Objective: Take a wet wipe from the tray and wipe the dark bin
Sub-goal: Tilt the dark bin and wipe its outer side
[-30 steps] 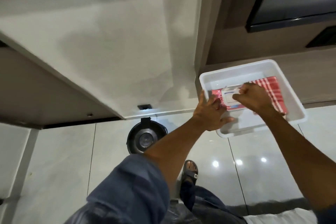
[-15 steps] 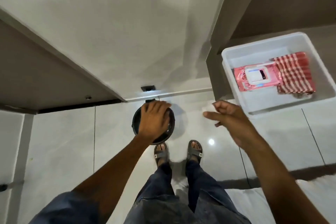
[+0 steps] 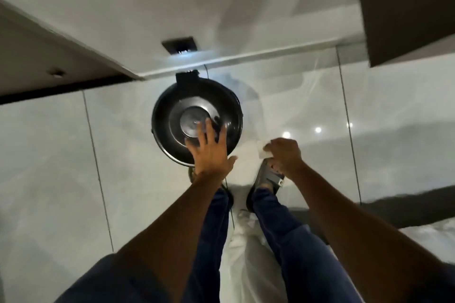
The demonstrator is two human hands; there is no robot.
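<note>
The bin (image 3: pixel 197 118) stands on the floor (image 3: pixel 61 155) against the wall, right in front of your feet, lid shut. Your left hand (image 3: pixel 209 152) lies spread open on its near rim, gripping nothing; press down there so the bin can't slide. Your right hand (image 3: pixel 283 155) is closed on the wipe (image 3: pixel 263 151), just beside the bin and not yet touching it. Bring it onto the lid, flatten it under your fingers, and work from the centre outward.
</note>
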